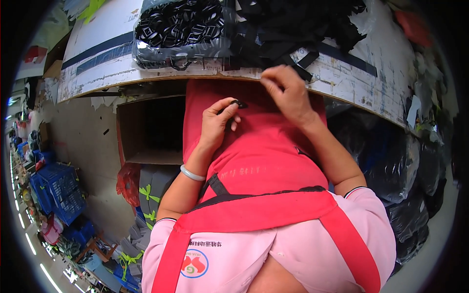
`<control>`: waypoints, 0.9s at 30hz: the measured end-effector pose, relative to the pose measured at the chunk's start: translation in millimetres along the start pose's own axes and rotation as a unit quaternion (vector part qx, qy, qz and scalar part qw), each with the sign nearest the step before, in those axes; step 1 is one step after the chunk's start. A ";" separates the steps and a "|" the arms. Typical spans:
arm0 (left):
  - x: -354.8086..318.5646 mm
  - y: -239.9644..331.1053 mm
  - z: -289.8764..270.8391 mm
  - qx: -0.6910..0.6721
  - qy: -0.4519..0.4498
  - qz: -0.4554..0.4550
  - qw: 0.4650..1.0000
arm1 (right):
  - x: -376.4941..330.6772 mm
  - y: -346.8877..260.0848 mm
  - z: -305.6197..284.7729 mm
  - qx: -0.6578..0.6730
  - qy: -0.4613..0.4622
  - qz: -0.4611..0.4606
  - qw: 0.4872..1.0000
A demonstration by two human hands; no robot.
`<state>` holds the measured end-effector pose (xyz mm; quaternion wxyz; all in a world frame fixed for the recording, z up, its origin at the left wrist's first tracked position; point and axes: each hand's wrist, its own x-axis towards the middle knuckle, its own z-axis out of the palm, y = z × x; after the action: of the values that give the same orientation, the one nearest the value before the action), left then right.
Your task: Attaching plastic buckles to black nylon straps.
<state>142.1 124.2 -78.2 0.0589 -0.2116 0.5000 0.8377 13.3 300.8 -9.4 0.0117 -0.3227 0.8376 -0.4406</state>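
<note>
A small black plastic buckle (239,104) is pinched between the thumb and forefinger of my left hand (217,122), over the lap of my red apron (259,141). My right hand (290,95) is raised by the table's front edge, its fingers curled and close together. Whether anything sits between those fingertips is hidden. Just beyond it, the ends of black webbing straps (308,59) lie at the edge, part of a large dark heap (293,19). Many similar buckles (181,24) fill a plastic-lined container (183,61) at the back, left of the straps.
The worktable (105,56) has a worn white cardboard top with a curved-looking front edge. Below it on the left stands an open cardboard box (151,157). Dark plastic-wrapped bundles (398,168) crowd the right side. Blue crates (58,190) stand on the floor farther left.
</note>
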 end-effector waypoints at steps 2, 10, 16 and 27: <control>3.0 3.5 0.9 -0.099 0.019 -0.013 0.995 | 23.6 5.5 -12.9 -0.101 0.073 -0.092 0.988; 9.7 8.1 1.2 -0.092 0.008 -0.080 0.992 | 60.7 40.0 -26.8 -0.153 0.133 -0.194 0.960; 6.2 17.6 12.6 -0.089 0.041 -0.089 0.991 | 27.2 -50.1 -28.8 0.098 0.046 -0.140 0.984; 6.5 5.7 2.0 -0.087 0.014 -0.044 0.995 | -20.6 -13.3 28.6 0.383 -0.225 0.377 0.813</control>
<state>133.9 122.4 -75.4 0.0701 -0.2496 0.4164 0.8714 45.3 285.9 -22.4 0.4870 -0.0414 0.6314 -0.6020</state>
